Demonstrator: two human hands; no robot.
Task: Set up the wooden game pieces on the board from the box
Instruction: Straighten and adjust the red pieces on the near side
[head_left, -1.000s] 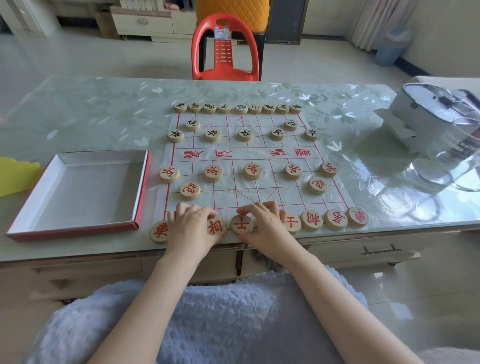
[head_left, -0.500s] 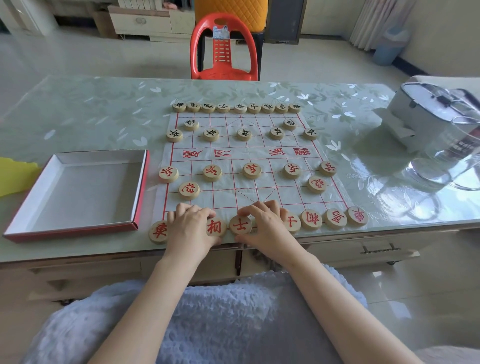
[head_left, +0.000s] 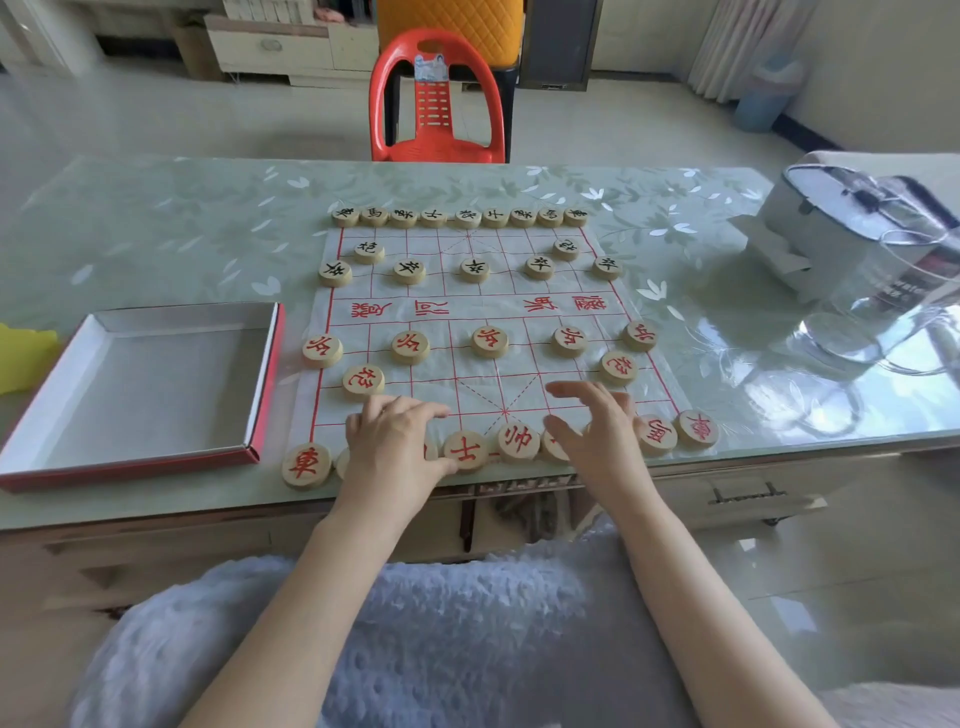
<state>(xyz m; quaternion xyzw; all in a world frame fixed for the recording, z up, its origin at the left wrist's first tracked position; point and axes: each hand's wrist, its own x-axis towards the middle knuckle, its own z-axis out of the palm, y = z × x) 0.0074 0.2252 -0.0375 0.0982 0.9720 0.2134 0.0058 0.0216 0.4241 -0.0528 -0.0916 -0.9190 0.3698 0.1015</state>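
Pretty much done, I'd say. The box (head_left: 156, 384), just left of the board (head_left: 483, 374), has nothing in it. At the board's far edge the black back row (head_left: 465, 217) is full, nine across, with both cannons and all five soldiers in front of it. The red side has its five soldiers (head_left: 489, 340) and two cannons out too.

What's left is the red back row (head_left: 518, 441) along the board's near edge. It looks filled, but I can't count it properly because both hands cover a piece or two.

The left hand (head_left: 392, 441) lies on the pieces near the board's near-left corner, fingers loose and fairly flat, thumb against the 士 piece (head_left: 465, 451), not gripping anything. The right hand (head_left: 597, 431) is over the near-right stretch of that row with fingers spread wide, holding nothing.

That row wobbles a bit and its pieces sit unevenly spaced, so my guess is only nudging them onto their line crossings remains.
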